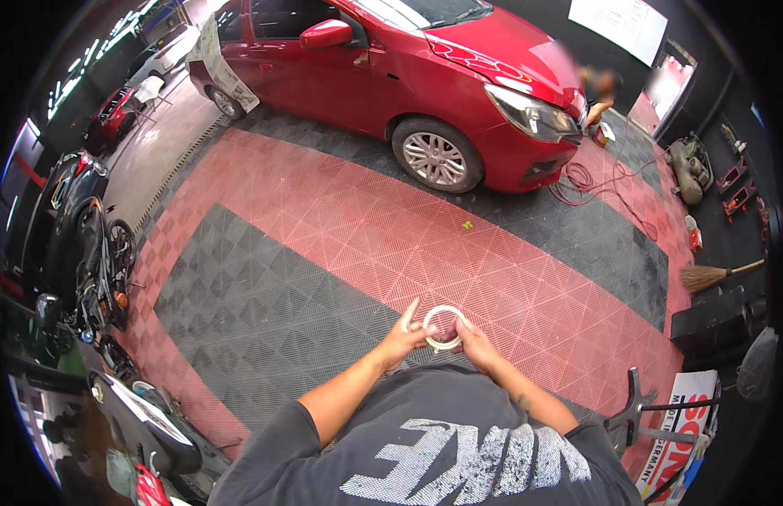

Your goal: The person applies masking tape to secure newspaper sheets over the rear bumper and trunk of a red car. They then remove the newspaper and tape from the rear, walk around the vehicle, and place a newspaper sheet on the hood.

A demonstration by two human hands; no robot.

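Note:
A roll of pale masking tape (443, 349) is in front of my body, its open ring facing up. My right hand (481, 347) grips the ring's right side, with the thumb on its rim. On the opposite side, my left hand (402, 341) has its thumb at the ring's left edge while the index finger sticks out away from the roll. The lower fingers of both hands are partly hidden. Farther off stands a red car (357, 84), with paper masking (223, 67) hanging on its rear side.
Another person (600, 88) crouches beyond the car's front. A red hose (589, 185) lies coiled near a compressor (689, 171) at the right. Motorcycles (96, 261) line the left side. A broom (707, 276) and a metal stand (634, 409) are at the right. Red and dark tiles (391, 244) cover the floor.

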